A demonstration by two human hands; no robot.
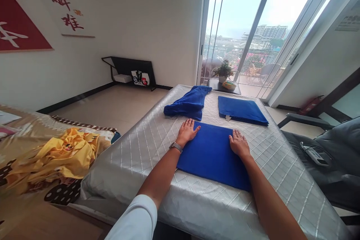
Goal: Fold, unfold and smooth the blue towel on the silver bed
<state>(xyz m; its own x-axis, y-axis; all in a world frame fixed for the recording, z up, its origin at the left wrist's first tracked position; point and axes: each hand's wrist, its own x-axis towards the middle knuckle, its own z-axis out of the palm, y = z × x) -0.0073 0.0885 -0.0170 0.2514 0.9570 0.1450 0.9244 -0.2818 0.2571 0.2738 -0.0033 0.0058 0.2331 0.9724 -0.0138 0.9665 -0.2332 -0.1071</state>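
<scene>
A flat, squared blue cloth [212,155] lies in front of me on a silver quilted cover [135,146]. My left hand [188,132] rests open and flat at its far left corner, a watch band on the wrist. On the far right edge lies my right hand [239,142], also open, palm down with fingers stretched forward. Beyond the left hand is a crumpled blue cloth [187,104]. Farther back on the right sits a neatly folded blue cloth [242,110] with a small white tag at its near edge.
To the left, a rumpled yellow cloth [75,150] lies on a patterned bedspread. A black armchair [337,146] holding a phone-like device stands at the right. Behind the covered surface, a small table bears a potted plant [223,70] before glass doors. A black folded frame [132,66] leans against the wall.
</scene>
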